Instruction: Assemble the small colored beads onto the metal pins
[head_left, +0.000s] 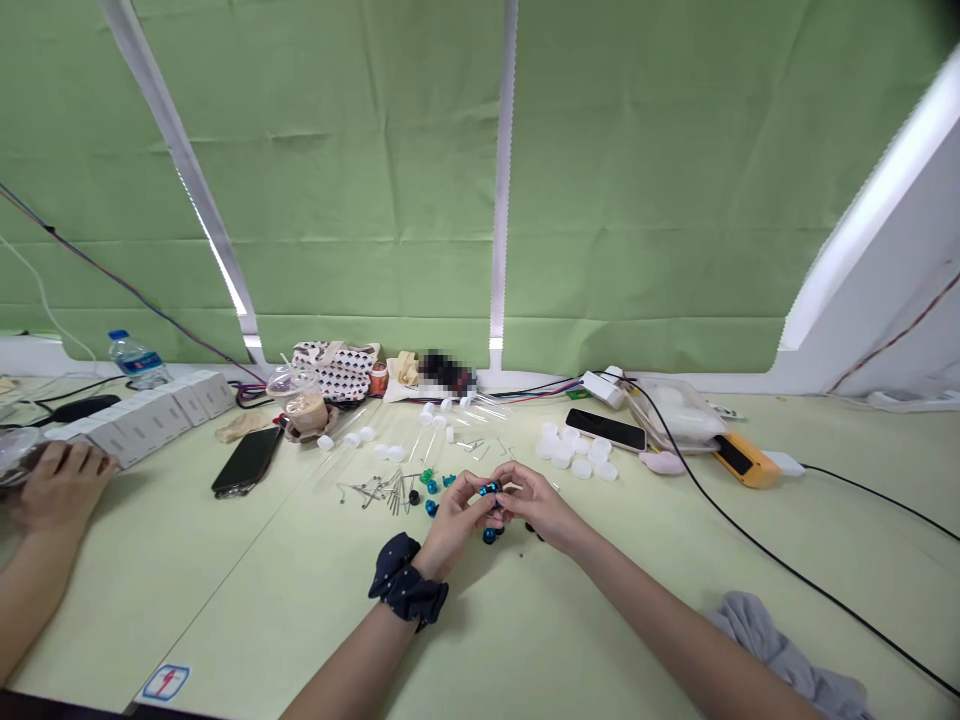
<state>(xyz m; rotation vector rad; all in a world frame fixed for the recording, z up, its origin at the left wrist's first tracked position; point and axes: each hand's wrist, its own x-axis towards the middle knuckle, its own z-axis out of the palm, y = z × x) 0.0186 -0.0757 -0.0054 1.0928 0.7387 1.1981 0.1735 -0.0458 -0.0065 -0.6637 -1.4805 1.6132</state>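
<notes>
Both my hands meet over the middle of the table, pinching a small shiny blue-and-black part [490, 489] whose exact kind I cannot make out. My left hand [454, 520], with a dark dotted scrunchie [409, 582] at the wrist, grips it from the left. From the other side, the fingers of my right hand [540, 507] close on it. Just below the hands lies a blue round piece [490, 536], partly hidden. To their left are green pieces [427, 477], a black round piece [414, 497] and several thin metal rods [375, 490].
White caps [574, 448] lie beside a phone [606, 430]. Clear tubes, a drink cup [306, 410] and a patterned bag [337, 370] stand behind. A black cable [720, 515] crosses the right side, near a yellow device [746, 460]. Another person's hand [67, 485] is at left by white boxes [150, 420].
</notes>
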